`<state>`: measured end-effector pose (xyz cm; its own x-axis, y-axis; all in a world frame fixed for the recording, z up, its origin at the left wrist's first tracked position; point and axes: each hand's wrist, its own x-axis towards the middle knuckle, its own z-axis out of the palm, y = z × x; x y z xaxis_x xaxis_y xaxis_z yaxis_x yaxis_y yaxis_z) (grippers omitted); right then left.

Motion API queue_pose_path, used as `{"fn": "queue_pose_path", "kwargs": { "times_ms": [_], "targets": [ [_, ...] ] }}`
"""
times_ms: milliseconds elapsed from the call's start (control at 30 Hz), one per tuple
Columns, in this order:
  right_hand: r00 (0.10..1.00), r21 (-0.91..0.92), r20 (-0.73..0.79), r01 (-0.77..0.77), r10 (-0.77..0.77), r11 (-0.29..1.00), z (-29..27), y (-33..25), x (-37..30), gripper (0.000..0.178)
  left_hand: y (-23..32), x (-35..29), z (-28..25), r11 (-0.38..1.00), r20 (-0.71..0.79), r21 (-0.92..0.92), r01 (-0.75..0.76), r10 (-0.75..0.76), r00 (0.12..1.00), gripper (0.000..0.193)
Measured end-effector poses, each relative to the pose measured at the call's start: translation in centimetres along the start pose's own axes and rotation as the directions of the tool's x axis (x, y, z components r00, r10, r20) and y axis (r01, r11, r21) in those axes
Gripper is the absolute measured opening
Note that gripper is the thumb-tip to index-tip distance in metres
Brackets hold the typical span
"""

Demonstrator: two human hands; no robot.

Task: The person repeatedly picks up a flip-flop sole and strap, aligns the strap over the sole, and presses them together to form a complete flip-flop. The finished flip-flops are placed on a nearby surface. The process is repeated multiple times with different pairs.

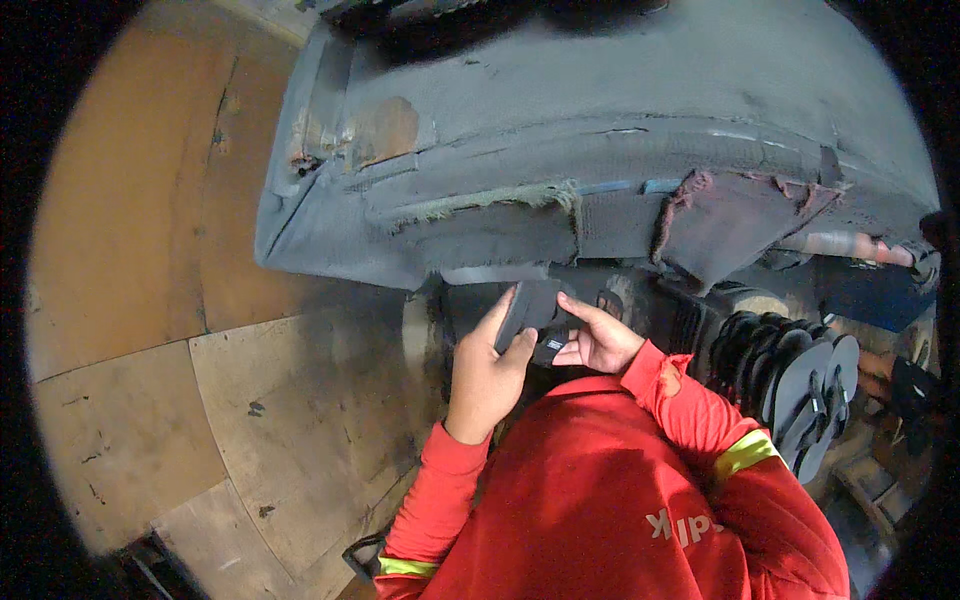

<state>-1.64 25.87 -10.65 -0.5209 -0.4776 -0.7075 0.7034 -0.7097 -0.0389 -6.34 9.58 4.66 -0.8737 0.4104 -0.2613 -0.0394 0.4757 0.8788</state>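
In front of my chest I hold a dark grey flip-flop [530, 305], seen foreshortened, so its full outline does not show. My left hand [485, 375] is closed around its left side, thumb and fingers pressing on opposite faces. On the right side, my right hand [602, 338] grips it with the thumb on top and the other fingers curled below. A black strap part with a small white mark [552, 346] shows between the two hands. Part of the sole is hidden behind the fingers.
A grey, dust-covered workbench [620, 90] with a frayed cloth flap [735, 220] spans the far side. To my right hangs or stands a row of black flip-flops [800, 390]. Worn wooden boards [280, 420] cover the floor at left.
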Motion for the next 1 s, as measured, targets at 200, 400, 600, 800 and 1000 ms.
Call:
{"fn": "queue_pose_path", "kwargs": {
  "times_ms": [200,400,600,800,1000],
  "targets": [
    [0.982,-0.173,0.127,0.163,-0.142,0.971,3.2,-1.2,-0.9,0.059,1.6,-4.2,-1.6,0.999,-0.188,-0.027,-0.041,0.036,0.982,0.049],
    [0.936,-0.140,0.254,0.286,-0.245,0.948,6.9,-0.5,-3.2,0.064,3.0,-8.3,-2.9,0.984,-0.252,0.042,-0.172,0.177,0.952,0.052],
    [0.912,-0.160,0.293,0.344,-0.288,0.925,7.7,2.6,-4.6,0.114,1.2,-16.0,-4.7,0.990,-0.203,0.122,-0.070,0.093,0.975,0.059],
    [0.867,-0.119,0.436,0.321,-0.241,0.940,6.6,2.3,-2.1,0.085,0.1,-13.7,-4.0,0.926,-0.105,0.225,-0.305,0.334,0.937,0.067],
    [0.859,-0.025,0.495,0.164,-0.130,0.986,3.9,0.6,5.4,0.043,-0.6,-4.5,-3.1,0.883,-0.159,0.328,-0.335,0.401,0.902,0.051]
  ]
}}
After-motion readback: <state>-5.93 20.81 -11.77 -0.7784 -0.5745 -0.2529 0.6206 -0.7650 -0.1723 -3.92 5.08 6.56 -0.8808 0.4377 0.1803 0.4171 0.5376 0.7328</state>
